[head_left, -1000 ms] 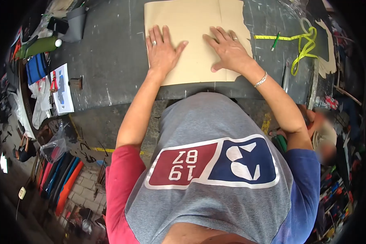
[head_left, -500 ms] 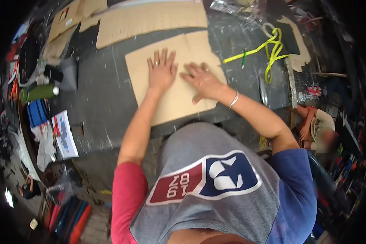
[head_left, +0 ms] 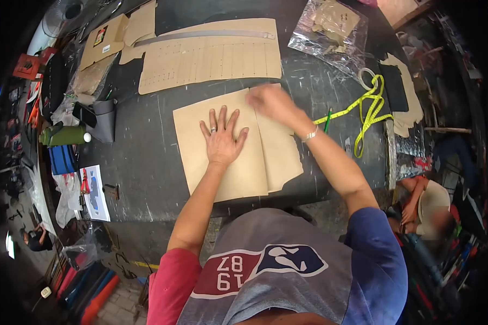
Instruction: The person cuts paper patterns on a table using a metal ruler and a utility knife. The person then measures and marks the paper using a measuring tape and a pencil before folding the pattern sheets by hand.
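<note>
A sheet of brown paper (head_left: 200, 168) lies on the dark table, with a lengthwise crease or edge and a ragged right side. My left hand (head_left: 222, 140) rests flat on its left part, fingers spread, a ring on one finger. At the sheet's top edge, by the upper end of the crease, is my right hand (head_left: 275, 105). Its fingers are blurred, so what they hold, if anything, does not show. Right of that wrist, a green pencil (head_left: 328, 120) lies over a yellow measuring tape (head_left: 370, 116).
Beyond the sheet lies marked brown card (head_left: 211, 59) under a long grey strip (head_left: 200, 33). A roll of tape (head_left: 367, 79) and clear plastic (head_left: 331, 27) are at the right. A green bottle (head_left: 62, 135) and printed page (head_left: 95, 192) are left. A person (head_left: 425, 208) sits at the right.
My right hand has left its flat, spread position on the paper and moved up to the top edge. My left hand stays flat. The view has shifted, showing more of the table's far side.
</note>
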Tool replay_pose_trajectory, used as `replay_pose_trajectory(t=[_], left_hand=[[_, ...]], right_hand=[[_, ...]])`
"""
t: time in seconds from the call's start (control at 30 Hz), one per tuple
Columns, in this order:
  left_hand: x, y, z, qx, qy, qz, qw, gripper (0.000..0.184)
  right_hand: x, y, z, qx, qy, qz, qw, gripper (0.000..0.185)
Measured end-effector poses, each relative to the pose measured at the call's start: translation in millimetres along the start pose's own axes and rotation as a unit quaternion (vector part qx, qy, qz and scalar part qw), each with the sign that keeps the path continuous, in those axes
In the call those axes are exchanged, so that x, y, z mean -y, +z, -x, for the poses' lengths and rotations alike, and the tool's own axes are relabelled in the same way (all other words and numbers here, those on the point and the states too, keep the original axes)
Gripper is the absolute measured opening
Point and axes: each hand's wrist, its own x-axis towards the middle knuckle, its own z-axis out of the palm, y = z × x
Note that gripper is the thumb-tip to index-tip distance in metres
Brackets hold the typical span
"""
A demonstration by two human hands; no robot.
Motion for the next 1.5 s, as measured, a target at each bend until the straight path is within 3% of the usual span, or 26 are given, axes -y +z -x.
replay_pose_trajectory(t=[0.1,0.2,0.3,0.5,0.6,0.63,0.77,0.87,0.9,0.97,1.07,1.27,1.4,1.47,1.5], left_hand=[[-1.8,-1.7,-2.2,0.011,-0.008,0.0,1.0,0.068],[-3.8,-5.4,-3.7,0.021,-0.012,-0.006,1.0,0.069],[-5.0,-6.5,-5.3,0.023,-0.015,-0.003,1.0,0.068],[0.0,-3.8,-6.6,0.003,-0.01,0.002,1.0,0.068],[0.2,-3.6,-7.0,0.008,-0.013,0.007,1.0,0.069],[0.6,-3.0,-8.2,0.006,-0.013,0.009,1.0,0.069],[1.6,-0.7,-7.1,-0.001,-0.013,0.013,1.0,0.069],[2.1,-2.7,-7.2,0.006,-0.017,0.018,1.0,0.07],[2.4,-3.4,-7.7,0.009,-0.019,0.021,1.0,0.07],[2.6,-4.4,-7.6,0.012,-0.021,0.021,0.999,0.07],[2.3,-2.5,-7.5,0.016,-0.022,0.021,0.999,0.07],[3.2,-1.9,-7.5,0.015,-0.021,0.015,1.0,0.07],[1.7,-3.1,-6.8,0.016,-0.022,0.021,0.999,0.07],[2.2,-2.0,-6.1,0.012,-0.021,0.018,1.0,0.069],[2.6,-0.9,-6.0,0.007,-0.019,0.016,1.0,0.069]], right_hand=[[-30.1,-18.7,-68.3,-0.055,0.07,-0.065,0.994,0.018],[-79.6,-9.5,-132.2,-0.068,0.074,-0.024,0.995,0.02],[-110.5,-4.4,-180.1,-0.105,0.017,0.16,0.981,0.035],[-134.7,-5.7,-257.6,0.086,0.129,0.256,0.954,0.064],[-142.4,-16.4,-274.7,0.196,0.11,0.167,0.96,0.051],[-149.3,-13.7,-289.0,0.238,0.084,0.199,0.947,0.047],[-196.8,-10.5,-302.8,0.034,-0.029,0.199,0.979,0.048],[-168.6,-43.3,-292.6,0.069,0.058,0.19,0.978,0.069],[-153.4,-52.6,-286.1,0.088,0.072,0.207,0.972,0.084],[-214.1,-39.3,-301.7,0.068,0.053,0.181,0.98,0.084],[-234.1,-39.1,-306.8,0.086,0.072,0.165,0.98,0.082],[-202.7,-67.0,-304.7,0.129,0.106,0.167,0.972,0.067],[-259.9,-124.3,-308.8,0.107,0.089,0.185,0.973,0.063],[-264.9,-172.2,-283.8,0.043,0.05,0.26,0.963,0.063],[-255.1,-201.8,-274.3,0.085,0.092,0.299,0.946,0.065]])
